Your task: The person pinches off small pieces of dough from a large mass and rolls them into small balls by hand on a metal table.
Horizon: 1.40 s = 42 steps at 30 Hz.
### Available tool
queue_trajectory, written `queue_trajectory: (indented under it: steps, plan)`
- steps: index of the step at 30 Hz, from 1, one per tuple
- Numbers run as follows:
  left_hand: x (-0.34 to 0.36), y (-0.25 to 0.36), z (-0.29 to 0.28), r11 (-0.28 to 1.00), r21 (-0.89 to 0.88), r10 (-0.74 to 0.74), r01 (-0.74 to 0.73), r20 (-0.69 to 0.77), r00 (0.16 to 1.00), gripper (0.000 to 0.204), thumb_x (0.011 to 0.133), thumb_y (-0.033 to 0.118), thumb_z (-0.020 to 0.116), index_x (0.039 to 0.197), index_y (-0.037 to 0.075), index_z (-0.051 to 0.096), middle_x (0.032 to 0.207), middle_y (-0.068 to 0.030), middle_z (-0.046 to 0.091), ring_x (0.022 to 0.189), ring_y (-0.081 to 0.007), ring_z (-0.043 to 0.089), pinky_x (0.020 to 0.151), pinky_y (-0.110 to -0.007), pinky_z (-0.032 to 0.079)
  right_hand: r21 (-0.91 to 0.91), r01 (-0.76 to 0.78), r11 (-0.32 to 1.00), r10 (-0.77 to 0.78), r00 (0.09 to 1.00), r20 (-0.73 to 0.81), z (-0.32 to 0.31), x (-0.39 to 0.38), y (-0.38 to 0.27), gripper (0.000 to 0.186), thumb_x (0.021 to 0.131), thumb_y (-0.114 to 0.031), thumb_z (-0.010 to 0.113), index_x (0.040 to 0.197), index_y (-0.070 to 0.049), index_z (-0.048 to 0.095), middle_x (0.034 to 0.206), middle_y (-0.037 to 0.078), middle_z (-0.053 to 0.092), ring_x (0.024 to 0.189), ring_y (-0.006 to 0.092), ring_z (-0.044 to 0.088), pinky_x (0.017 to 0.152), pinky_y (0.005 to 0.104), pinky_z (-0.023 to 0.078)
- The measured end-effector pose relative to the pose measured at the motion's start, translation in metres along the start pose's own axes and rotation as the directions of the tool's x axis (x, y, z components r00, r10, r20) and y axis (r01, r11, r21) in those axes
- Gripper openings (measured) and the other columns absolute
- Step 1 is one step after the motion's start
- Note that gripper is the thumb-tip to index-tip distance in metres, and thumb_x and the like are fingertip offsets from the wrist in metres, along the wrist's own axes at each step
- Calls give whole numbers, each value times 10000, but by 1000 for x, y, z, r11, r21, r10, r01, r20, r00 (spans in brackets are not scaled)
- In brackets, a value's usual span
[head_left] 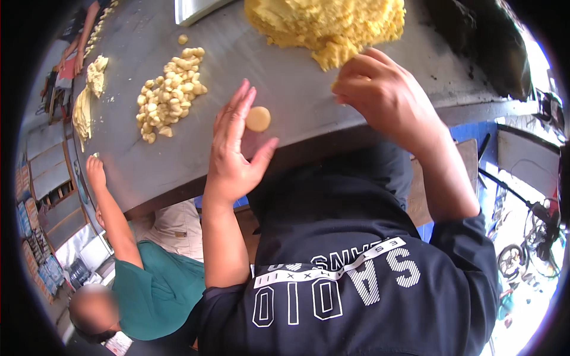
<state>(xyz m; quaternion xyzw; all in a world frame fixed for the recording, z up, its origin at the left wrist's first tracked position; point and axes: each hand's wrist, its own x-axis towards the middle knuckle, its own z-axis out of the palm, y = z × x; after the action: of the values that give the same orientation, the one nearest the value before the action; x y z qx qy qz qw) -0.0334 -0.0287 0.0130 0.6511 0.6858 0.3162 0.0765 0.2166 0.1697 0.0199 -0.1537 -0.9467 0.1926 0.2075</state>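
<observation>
A small flat round of pale dough [258, 119] lies on the grey metal table [285, 83]. Beside it my left hand [233, 142] is open, its fingers stretched along the left edge of the round and the thumb held apart. Farther right, my right hand [380, 92] is closed in a pinch just off the near side of a big crumbly yellow mass [326, 24]. A bit of yellow filling [334, 87] shows at its fingertips; the rest of what it holds is hidden by the fingers.
Left of my hands sits a pile of small pale dough balls [172, 92], with one loose ball [183, 39] beyond it. A pale tray [193, 9] is at the far edge, a black plastic bag [499, 47] at right. A co-worker in green [157, 288] reaches toward dough strips [83, 115].
</observation>
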Motion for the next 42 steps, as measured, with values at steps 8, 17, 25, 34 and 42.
queue_trajectory:
  steps: [8, 17, 25, 34, 42]
  plan:
    - [78, -20, -31, 660, -750, -246, -50, -279, 928, 839, 942, 29, 925, 1681, 5, 529, 1564, -193, 697, 1053, -130, 740, 947, -336, 648, 35, -94, 995, 99, 975, -198, 17, -17, -3, 164, 859, -34, 845, 998, -117, 824, 1116, 33, 742, 1053, 281, 711, 882, 424, 627]
    - [100, -115, -60, 875, 472, -120, 110, -8, 993, 636, 1008, 322, 858, 1573, 98, 672, 1549, -177, 704, 1289, -384, 725, 1143, -476, 567, 97, -74, 993, 92, 978, -188, 13, -14, 1, 107, 899, -66, 840, 999, -99, 821, 1109, 41, 760, 1040, 286, 715, 889, 433, 631]
    - [111, -102, -70, 873, 477, -6, -106, 226, 974, 478, 954, 68, 787, 1430, 104, 751, 1372, -189, 730, 1277, -383, 713, 1096, -484, 576, 126, -83, 989, 107, 975, -196, 14, -15, 4, 89, 924, -107, 841, 1013, -102, 830, 1112, 34, 764, 1052, 282, 714, 892, 432, 632]
    - [22, -50, -13, 927, 356, 167, -115, -120, 979, 463, 931, 101, 894, 1383, 119, 797, 1528, -131, 712, 1339, -372, 703, 1141, -479, 577, 128, -64, 990, 91, 973, -213, 14, -19, 0, 146, 924, -129, 845, 1068, -114, 842, 1159, 42, 759, 1067, 290, 718, 915, 433, 628]
    - [-4, -52, -7, 898, 351, -195, 267, -228, 954, 461, 939, 259, 942, 1346, 114, 779, 1213, -101, 733, 1198, -349, 720, 1060, -489, 571, -87, -113, 990, 104, 989, -102, -6, -7, -4, 256, 904, -155, 858, 1157, -113, 844, 1245, 49, 771, 1177, 297, 714, 1000, 430, 617]
